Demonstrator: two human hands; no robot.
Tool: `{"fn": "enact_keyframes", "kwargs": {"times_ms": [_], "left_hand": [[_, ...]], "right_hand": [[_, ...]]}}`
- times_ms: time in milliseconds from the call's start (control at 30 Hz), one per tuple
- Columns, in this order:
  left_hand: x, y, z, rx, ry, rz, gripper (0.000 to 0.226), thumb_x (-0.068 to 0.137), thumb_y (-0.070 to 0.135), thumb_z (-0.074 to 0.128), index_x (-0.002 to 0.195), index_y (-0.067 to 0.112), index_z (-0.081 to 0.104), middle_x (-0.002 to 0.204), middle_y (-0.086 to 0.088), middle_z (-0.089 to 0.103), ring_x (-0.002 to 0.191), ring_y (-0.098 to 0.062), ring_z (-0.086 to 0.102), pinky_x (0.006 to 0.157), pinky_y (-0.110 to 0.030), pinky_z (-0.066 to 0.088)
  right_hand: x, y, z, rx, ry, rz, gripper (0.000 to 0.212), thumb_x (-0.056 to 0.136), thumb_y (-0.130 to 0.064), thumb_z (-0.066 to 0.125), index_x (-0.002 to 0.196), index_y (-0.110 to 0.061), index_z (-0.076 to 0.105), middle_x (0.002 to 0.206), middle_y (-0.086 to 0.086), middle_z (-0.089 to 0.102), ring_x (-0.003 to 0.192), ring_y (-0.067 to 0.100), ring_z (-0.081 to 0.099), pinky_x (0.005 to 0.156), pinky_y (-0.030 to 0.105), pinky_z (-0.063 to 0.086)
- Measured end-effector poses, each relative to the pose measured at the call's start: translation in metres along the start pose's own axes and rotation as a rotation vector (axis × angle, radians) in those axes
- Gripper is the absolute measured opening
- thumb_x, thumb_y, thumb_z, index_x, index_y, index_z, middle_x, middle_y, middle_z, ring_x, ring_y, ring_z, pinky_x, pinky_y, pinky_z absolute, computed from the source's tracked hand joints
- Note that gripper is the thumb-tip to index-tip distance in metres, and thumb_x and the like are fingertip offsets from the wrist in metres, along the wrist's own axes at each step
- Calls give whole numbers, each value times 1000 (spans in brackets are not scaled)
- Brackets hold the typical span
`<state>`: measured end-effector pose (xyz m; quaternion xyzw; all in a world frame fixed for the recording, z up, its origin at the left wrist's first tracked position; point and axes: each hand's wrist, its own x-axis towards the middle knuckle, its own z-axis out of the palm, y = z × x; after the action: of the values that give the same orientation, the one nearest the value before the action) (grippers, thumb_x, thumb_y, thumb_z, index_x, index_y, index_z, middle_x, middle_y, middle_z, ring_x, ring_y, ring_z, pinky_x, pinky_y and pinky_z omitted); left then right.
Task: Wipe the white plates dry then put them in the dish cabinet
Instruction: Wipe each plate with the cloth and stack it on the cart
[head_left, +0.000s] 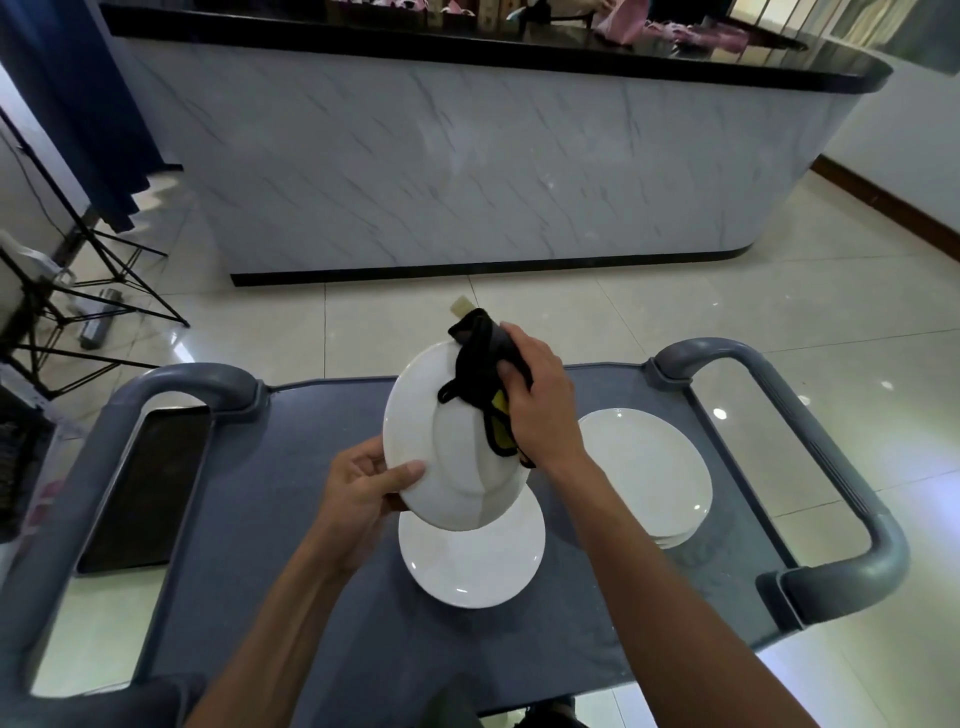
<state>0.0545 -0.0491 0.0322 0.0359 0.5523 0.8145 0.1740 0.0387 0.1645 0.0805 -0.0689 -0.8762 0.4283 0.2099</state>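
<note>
We see a long marble-patterned counter (467, 156) with a black top filling the far side of the room, standing on glossy pale floor tiles (779, 312). Black tripod stands (93, 280) rise at the far left.

Nearer to us stands a grey cart (270, 519), its flat surface framed by looped grey handles, one (841, 467) on the right and one on the left. A dark tray (150, 483) shows on a lower level beyond the surface's left edge.

On the surface, toward the right edge, we see a stack of white plates (654, 478). A single white plate (467, 561) lies flat near the middle of the surface, just beside the stack and apart from it.

Above that single plate, a raised white plate (447, 452) is held tilted, clear of the surface, its lower rim overlapping the flat plate in our view.

The left hand (363, 483) grips the raised plate at its left rim, thumb on the near face and fingers curled behind. The right hand (540, 405) is clenched around a black cloth (478, 358) with a strip of yellow, pressing it against the upper right part of the raised plate.

A small pale object (461, 307) shows on the floor just beyond the cloth; we cannot tell what it is.
</note>
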Motion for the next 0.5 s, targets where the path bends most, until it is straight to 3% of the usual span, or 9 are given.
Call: {"fn": "enact_keyframes", "kwargs": {"times_ms": [167, 367, 500], "left_hand": [[0, 2, -5, -106, 34, -10, 21, 75, 6, 68, 93, 9, 78, 95, -15, 75, 81, -28, 71, 63, -43, 61], [6, 6, -4, -231, 52, -28, 25, 79, 7, 61, 96, 14, 79, 100, -12, 75, 86, -25, 73, 65, -42, 61], [13, 8, -2, -306, 97, -33, 26, 79, 8, 63, 101, 12, 76, 105, -11, 75, 91, -24, 72, 67, -41, 61]], "right_hand": [[-3, 6, -9, 168, 41, 146, 43, 100, -10, 53, 139, -26, 56, 129, -14, 60, 122, 7, 53, 109, 30, 42], [-19, 15, -15, 264, 58, 186, 42, 100, -8, 51, 136, -29, 58, 128, -10, 65, 122, 8, 57, 107, 38, 46], [-37, 17, -9, 225, 77, 124, 46, 98, -6, 53, 135, -33, 57, 125, -21, 62, 123, 5, 54, 105, 29, 44]]}}
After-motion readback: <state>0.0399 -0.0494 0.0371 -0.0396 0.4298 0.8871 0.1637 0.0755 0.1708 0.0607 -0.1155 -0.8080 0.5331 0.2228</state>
